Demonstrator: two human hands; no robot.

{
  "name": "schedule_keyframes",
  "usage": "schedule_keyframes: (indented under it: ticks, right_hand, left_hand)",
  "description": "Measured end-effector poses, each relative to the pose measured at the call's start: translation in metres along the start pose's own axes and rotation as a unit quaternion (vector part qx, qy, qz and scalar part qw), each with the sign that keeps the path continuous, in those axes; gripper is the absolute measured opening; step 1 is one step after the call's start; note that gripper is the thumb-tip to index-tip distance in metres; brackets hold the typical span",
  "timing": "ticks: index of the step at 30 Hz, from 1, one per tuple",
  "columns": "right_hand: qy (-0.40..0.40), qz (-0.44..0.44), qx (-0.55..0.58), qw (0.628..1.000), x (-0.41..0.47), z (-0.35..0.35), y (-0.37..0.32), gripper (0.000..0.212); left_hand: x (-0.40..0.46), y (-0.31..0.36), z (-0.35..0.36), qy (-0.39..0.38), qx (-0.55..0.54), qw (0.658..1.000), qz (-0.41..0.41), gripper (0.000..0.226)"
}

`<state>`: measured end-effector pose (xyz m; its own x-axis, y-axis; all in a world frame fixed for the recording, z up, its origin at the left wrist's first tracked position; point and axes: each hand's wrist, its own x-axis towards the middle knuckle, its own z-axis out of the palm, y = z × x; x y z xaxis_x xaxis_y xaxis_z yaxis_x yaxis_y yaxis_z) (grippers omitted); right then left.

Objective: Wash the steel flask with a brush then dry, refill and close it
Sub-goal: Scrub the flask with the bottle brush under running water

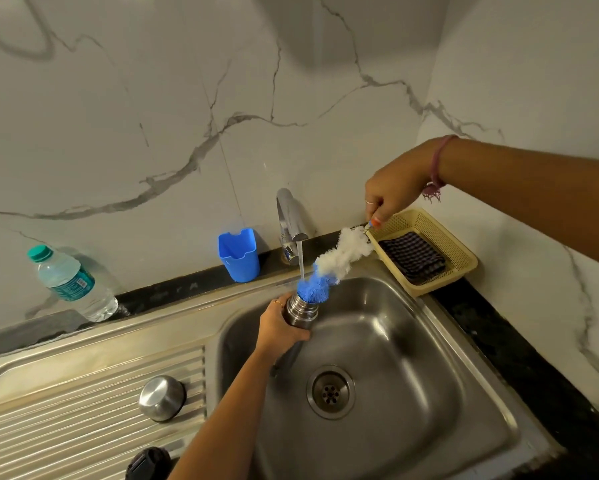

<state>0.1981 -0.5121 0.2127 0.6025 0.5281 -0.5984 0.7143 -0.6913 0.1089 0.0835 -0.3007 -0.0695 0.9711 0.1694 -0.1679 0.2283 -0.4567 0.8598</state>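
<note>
My left hand (pixel 280 326) grips the steel flask (pixel 301 310) over the sink basin, mouth tilted up under the tap. My right hand (pixel 391 188) holds the handle end of a bottle brush (pixel 339 259) with white and blue bristles. The blue tip sits at the flask's mouth, and the white part stretches up to the right. Water runs from the chrome tap (pixel 289 220) onto the brush and flask mouth. A steel cup lid (pixel 162 397) lies upside down on the drainboard. A black stopper cap (pixel 148 463) lies near the front edge.
The steel sink (pixel 395 341) has a drain (pixel 329 393) at its centre. A blue plastic holder (pixel 239 254) stands behind it. A plastic water bottle (pixel 73 284) stands at the left. A yellow basket (pixel 457 251) holding a dark checked cloth (pixel 412 258) sits at the right.
</note>
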Motion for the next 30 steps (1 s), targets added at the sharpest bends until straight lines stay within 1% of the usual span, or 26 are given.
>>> schedule_keyframes:
  ticks: [1, 3, 4, 5, 6, 7, 9, 10, 11, 12, 13, 14, 16, 17, 18, 19, 20, 21, 22, 23, 24, 25, 26, 27, 29, 30]
  right_hand:
    - [-0.021, 0.011, 0.023, 0.999, 0.001, -0.002, 0.001, 0.017]
    - [-0.045, 0.021, 0.027, 0.998, 0.005, -0.003, 0.002, 0.02]
    - [-0.039, 0.014, 0.004, 0.999, 0.006, -0.002, 0.002, 0.022]
    - [-0.017, 0.002, -0.05, 0.999, 0.005, 0.0, 0.001, 0.022]
    - [0.021, -0.009, -0.129, 0.991, 0.005, 0.004, 0.0, 0.022]
    - [0.072, -0.026, -0.225, 0.971, 0.003, 0.008, -0.001, 0.024]
    - [0.165, -0.059, -0.385, 0.906, -0.001, 0.015, -0.002, 0.035]
    - [0.189, -0.081, -0.428, 0.88, 0.0, 0.019, 0.001, 0.04]
    - [0.194, -0.094, -0.45, 0.867, 0.0, 0.022, 0.003, 0.045]
    - [0.184, -0.087, -0.451, 0.869, 0.0, 0.023, 0.003, 0.045]
    - [0.17, -0.075, -0.423, 0.887, -0.001, 0.021, 0.001, 0.042]
    - [0.144, -0.056, -0.371, 0.915, -0.002, 0.017, -0.001, 0.039]
    - [0.07, -0.028, -0.216, 0.973, -0.001, 0.008, -0.006, 0.033]
    - [0.025, -0.026, -0.127, 0.991, 0.002, 0.003, -0.006, 0.028]
    - [-0.013, -0.023, -0.047, 0.999, 0.005, -0.004, -0.005, 0.023]
    - [-0.034, -0.019, 0.01, 0.999, 0.005, -0.009, -0.005, 0.02]
    - [-0.05, -0.009, 0.028, 0.998, 0.007, -0.014, -0.003, 0.02]
    - [-0.045, 0.004, 0.025, 0.999, 0.01, -0.017, -0.002, 0.021]
    - [-0.034, 0.005, 0.007, 0.999, 0.012, -0.017, -0.002, 0.023]
    - [-0.016, -0.001, -0.038, 0.999, 0.011, -0.016, -0.007, 0.027]
    - [0.011, -0.011, -0.114, 0.993, 0.01, -0.012, -0.012, 0.029]
    - [0.062, -0.026, -0.206, 0.976, 0.009, -0.009, -0.017, 0.027]
    - [0.121, -0.047, -0.303, 0.944, 0.009, -0.003, -0.021, 0.023]
    - [0.166, -0.071, -0.381, 0.907, 0.005, 0.003, -0.027, 0.024]
    - [0.213, -0.129, -0.468, 0.848, 0.005, 0.009, -0.026, 0.039]
    - [0.21, -0.146, -0.49, 0.833, 0.006, 0.008, -0.023, 0.042]
  left_hand:
    - [-0.001, 0.001, 0.0, -0.005, 0.002, 1.0, 0.002, 0.089]
    - [-0.001, 0.002, -0.001, -0.009, 0.008, 1.0, 0.003, 0.089]
    - [0.0, 0.002, -0.003, -0.009, 0.012, 1.0, 0.004, 0.088]
    - [0.0, 0.001, -0.004, -0.009, 0.016, 1.0, 0.004, 0.087]
    - [0.0, 0.0, -0.005, -0.01, 0.018, 1.0, 0.003, 0.085]
    - [0.0, 0.0, -0.007, -0.009, 0.017, 1.0, 0.002, 0.084]
    - [0.001, 0.0, -0.01, -0.002, 0.008, 1.0, -0.009, 0.084]
    - [0.001, 0.0, -0.011, 0.002, 0.003, 1.0, -0.017, 0.085]
    - [0.002, 0.001, -0.011, 0.004, 0.002, 1.0, -0.022, 0.086]
    - [0.002, 0.002, -0.012, 0.001, 0.006, 1.0, -0.021, 0.085]
    - [0.003, 0.002, -0.011, -0.003, 0.014, 1.0, -0.017, 0.084]
    - [0.003, 0.003, -0.01, -0.008, 0.022, 1.0, -0.012, 0.084]
    - [0.002, 0.005, -0.007, -0.016, 0.03, 0.999, -0.002, 0.086]
    - [0.001, 0.007, -0.006, -0.02, 0.031, 0.999, 0.003, 0.086]
    - [0.001, 0.01, -0.004, -0.024, 0.033, 0.999, 0.009, 0.085]
    - [0.001, 0.012, -0.003, -0.028, 0.032, 0.999, 0.012, 0.086]
    - [0.001, 0.014, -0.003, -0.028, 0.029, 0.999, 0.012, 0.087]
    - [0.001, 0.014, -0.003, -0.026, 0.026, 0.999, 0.01, 0.087]
    - [0.001, 0.014, -0.005, -0.022, 0.024, 0.999, 0.009, 0.088]
    - [0.001, 0.012, -0.007, -0.018, 0.026, 0.999, 0.006, 0.088]
    - [0.002, 0.009, -0.009, -0.015, 0.03, 0.999, 0.003, 0.088]
    - [0.002, 0.005, -0.011, -0.011, 0.031, 0.999, 0.0, 0.087]
    - [0.002, 0.001, -0.013, -0.008, 0.03, 0.999, -0.005, 0.087]
    - [0.002, -0.001, -0.014, -0.006, 0.029, 1.0, -0.008, 0.087]
    - [0.001, -0.004, -0.015, -0.003, 0.031, 0.999, -0.011, 0.085]
    - [0.001, -0.005, -0.015, -0.005, 0.031, 0.999, -0.009, 0.084]
